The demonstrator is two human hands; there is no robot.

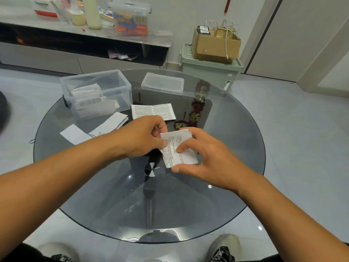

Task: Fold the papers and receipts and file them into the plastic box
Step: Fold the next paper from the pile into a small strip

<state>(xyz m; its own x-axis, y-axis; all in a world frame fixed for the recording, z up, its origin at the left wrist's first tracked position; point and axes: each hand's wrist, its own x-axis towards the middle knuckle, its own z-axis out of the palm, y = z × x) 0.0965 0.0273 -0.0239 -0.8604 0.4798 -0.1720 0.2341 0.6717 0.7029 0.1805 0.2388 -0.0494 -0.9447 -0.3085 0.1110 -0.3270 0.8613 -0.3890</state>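
You're partway through: several folded slips already stand in the clear plastic box [98, 91], its lid [162, 83] off beside it. Both your left hand [141, 137] and right hand [205, 157] pinch a thin printed receipt [178, 148] above the smooth glass counter [236, 148], fingers curled on its edges. 3 papers [153, 110] still lie flat there.

From my feed: a small printed receipt [177, 148] held folded above the glass; an open leaflet [153, 111] and white slips [111, 123] lie flat beside the clear plastic box [98, 95], already holding folded papers [88, 103].
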